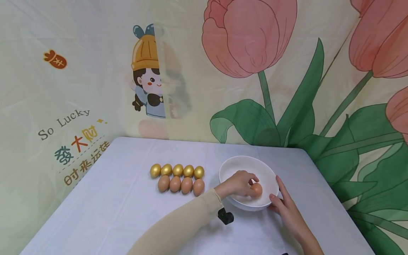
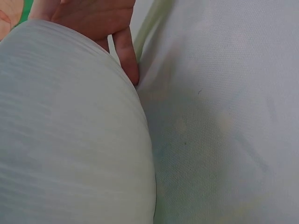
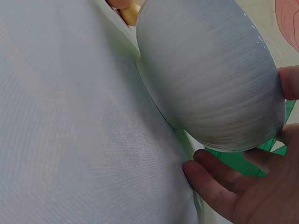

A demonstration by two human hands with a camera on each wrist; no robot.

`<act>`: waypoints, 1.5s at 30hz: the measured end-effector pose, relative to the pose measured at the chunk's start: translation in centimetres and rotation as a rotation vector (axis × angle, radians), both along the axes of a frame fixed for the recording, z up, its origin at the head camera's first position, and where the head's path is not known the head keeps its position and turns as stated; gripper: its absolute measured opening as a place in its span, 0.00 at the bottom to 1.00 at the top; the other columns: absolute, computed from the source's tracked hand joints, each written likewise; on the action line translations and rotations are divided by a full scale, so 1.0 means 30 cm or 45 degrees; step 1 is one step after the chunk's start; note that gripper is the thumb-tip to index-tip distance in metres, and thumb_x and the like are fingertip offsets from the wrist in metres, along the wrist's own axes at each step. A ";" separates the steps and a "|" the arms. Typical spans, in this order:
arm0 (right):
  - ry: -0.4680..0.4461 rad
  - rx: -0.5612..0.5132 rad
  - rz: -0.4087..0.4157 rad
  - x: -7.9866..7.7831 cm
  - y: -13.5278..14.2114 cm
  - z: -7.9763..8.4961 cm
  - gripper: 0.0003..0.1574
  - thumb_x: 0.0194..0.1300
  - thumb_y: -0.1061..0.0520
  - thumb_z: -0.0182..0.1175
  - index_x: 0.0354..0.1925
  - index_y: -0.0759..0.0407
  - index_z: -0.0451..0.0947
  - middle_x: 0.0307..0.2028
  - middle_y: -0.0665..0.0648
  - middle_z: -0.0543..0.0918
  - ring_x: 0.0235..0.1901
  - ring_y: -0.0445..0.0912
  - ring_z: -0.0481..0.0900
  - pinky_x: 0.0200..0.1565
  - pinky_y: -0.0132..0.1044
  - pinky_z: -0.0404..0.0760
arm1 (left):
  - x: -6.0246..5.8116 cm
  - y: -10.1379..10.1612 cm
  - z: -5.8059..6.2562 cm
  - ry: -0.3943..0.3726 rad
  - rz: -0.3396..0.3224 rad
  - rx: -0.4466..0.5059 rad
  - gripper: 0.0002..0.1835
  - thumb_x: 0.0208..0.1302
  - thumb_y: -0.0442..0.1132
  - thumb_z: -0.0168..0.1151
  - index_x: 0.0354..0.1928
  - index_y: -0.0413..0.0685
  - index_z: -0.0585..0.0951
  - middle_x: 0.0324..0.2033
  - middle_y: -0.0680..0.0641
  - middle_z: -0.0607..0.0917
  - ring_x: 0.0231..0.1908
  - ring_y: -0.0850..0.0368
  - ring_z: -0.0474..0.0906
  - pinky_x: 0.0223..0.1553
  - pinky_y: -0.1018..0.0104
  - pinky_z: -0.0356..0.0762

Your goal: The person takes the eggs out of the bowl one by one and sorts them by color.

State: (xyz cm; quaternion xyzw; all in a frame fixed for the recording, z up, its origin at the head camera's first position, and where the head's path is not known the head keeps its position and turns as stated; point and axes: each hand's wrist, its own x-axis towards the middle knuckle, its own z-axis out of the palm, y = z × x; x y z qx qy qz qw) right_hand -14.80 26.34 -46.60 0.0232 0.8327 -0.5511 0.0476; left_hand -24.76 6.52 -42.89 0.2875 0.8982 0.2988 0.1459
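Observation:
A white bowl [image 1: 245, 163] stands on the right part of the table. My left hand [image 1: 241, 184] reaches over its near left rim, and the fingers hold a brown egg [image 1: 256, 190] inside the bowl, low on its right side. My right hand [image 1: 287, 207] grips the bowl's right side, thumb near the rim. In the right wrist view, the right hand's fingers [image 3: 217, 182] lie at the bowl's underside [image 3: 210, 74]. The left wrist view is mostly filled by the bowl's outer wall [image 2: 70, 130]; the left hand's hold is hidden there.
Left of the bowl lies a back row of several golden eggs [image 1: 177, 170] and a front row of several brown eggs [image 1: 175, 184]. They sit on a white tablecloth [image 1: 121, 212]. A printed curtain [image 1: 188, 71] hangs behind the table.

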 end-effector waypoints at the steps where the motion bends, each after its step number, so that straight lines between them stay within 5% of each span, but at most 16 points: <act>1: 0.000 0.000 0.000 0.001 0.001 -0.001 0.49 0.86 0.43 0.48 0.86 0.37 0.28 0.86 0.63 0.36 0.74 0.67 0.69 0.61 0.42 0.84 | 0.000 0.001 -0.001 -0.004 0.002 -0.005 0.23 0.61 0.42 0.79 0.59 0.53 0.86 0.42 0.54 0.87 0.42 0.65 0.76 0.42 0.77 0.76; 11: -0.009 0.003 -0.010 0.001 -0.003 -0.006 0.49 0.86 0.42 0.48 0.86 0.35 0.28 0.86 0.62 0.35 0.74 0.67 0.68 0.62 0.44 0.84 | 0.001 -0.007 -0.012 -0.071 0.013 0.030 0.21 0.62 0.43 0.79 0.56 0.54 0.86 0.45 0.56 0.87 0.37 0.67 0.78 0.41 0.76 0.77; 21: -0.034 0.011 -0.022 -0.004 -0.013 0.007 0.50 0.84 0.37 0.48 0.86 0.35 0.28 0.86 0.57 0.34 0.76 0.69 0.64 0.64 0.49 0.83 | -0.012 -0.029 -0.018 0.042 -0.025 0.066 0.22 0.62 0.45 0.77 0.58 0.54 0.86 0.47 0.57 0.88 0.50 0.64 0.78 0.56 0.73 0.73; 45: -0.045 0.019 -0.031 -0.006 -0.009 0.015 0.50 0.84 0.37 0.48 0.86 0.34 0.27 0.86 0.59 0.36 0.75 0.68 0.66 0.64 0.51 0.83 | -0.029 -0.041 -0.018 0.015 0.031 0.378 0.27 0.63 0.46 0.79 0.63 0.51 0.84 0.51 0.56 0.88 0.39 0.70 0.81 0.44 0.77 0.80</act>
